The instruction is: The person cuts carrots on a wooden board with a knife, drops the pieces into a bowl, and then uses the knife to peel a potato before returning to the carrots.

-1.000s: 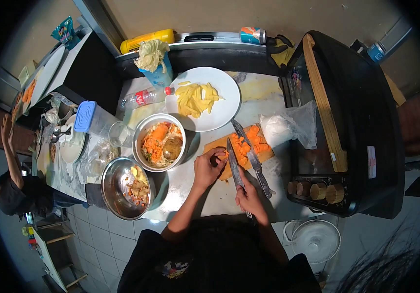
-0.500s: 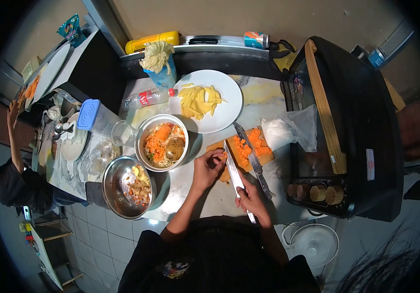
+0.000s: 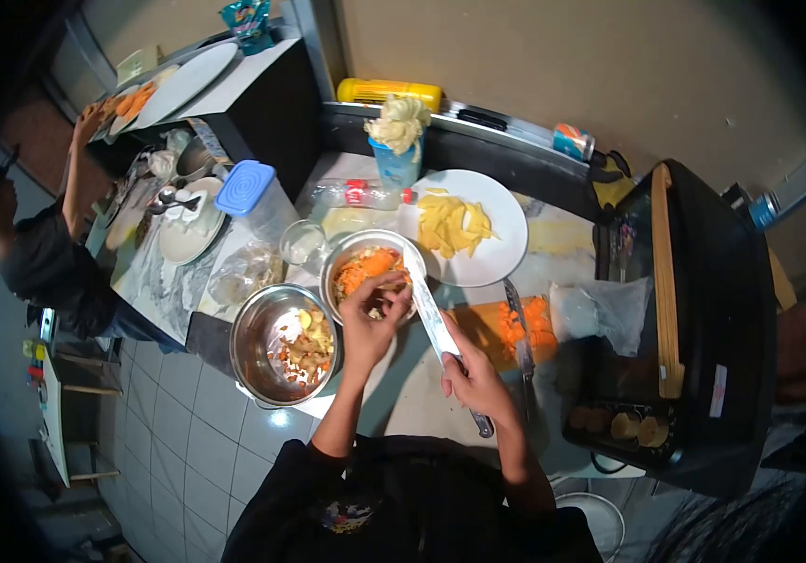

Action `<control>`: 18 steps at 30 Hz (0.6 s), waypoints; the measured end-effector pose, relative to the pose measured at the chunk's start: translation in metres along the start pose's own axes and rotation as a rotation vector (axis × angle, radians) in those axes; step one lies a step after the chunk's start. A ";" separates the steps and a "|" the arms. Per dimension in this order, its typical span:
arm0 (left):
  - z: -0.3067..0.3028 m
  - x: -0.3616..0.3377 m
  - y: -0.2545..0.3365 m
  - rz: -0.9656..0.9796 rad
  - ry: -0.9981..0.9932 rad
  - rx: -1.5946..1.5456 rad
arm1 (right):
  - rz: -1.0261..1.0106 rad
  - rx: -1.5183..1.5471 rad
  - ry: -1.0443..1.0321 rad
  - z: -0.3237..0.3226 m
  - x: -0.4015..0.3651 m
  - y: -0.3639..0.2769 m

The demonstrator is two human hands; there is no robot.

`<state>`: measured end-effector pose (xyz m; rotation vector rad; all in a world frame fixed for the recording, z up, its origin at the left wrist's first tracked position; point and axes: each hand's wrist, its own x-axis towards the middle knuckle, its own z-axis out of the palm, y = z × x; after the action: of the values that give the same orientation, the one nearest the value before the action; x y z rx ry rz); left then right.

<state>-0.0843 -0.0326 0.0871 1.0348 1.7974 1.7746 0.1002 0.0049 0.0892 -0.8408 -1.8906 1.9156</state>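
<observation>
Over the near side of a white bowl [image 3: 330, 281] of shredded carrot is my left hand [image 3: 372, 314], its fingers curled together; whatever they hold is too small to name. My right hand [image 3: 473, 375] grips a knife [image 3: 433, 314], whose pale blade points up and left, its tip by the bowl's right rim. To the right, a second knife [image 3: 519, 328] lies across a wooden cutting board [image 3: 478, 324] with cut carrot pieces [image 3: 539, 328]. A metal bowl [image 3: 245, 352] with peelings stands left of my left hand.
A white plate [image 3: 511, 235] holds yellow strips. Behind the bowls are a bottle [image 3: 356, 194], a blue cup [image 3: 396, 167] and a blue-lidded container [image 3: 267, 202]. A plastic bag [image 3: 600, 314] lies beside a black oven [image 3: 703, 328]. Another person [image 3: 56, 253] stands at far left.
Both hands and the knife have moved left from the cutting board, my left hand now over the white bowl. The camera view has turned left.
</observation>
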 end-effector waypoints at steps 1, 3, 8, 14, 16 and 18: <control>-0.009 0.006 -0.003 0.028 0.050 0.028 | -0.047 -0.082 -0.001 0.005 0.011 0.000; -0.029 0.014 0.000 -0.035 0.078 0.156 | -0.167 -0.341 0.051 0.015 0.026 -0.003; -0.066 0.015 -0.034 -0.055 0.080 0.236 | -0.236 -0.568 0.121 0.028 0.041 -0.004; -0.068 0.010 -0.033 -0.144 0.055 0.209 | -0.185 -0.673 0.101 0.028 0.038 0.006; -0.064 0.009 -0.033 -0.144 0.053 0.174 | -0.170 -0.679 0.127 0.028 0.034 0.008; -0.058 0.009 -0.030 -0.077 0.067 0.189 | -0.186 -0.778 0.173 0.029 0.032 0.013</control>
<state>-0.1397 -0.0624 0.0659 0.9709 2.0503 1.6368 0.0605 0.0001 0.0695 -0.9393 -2.5085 0.9345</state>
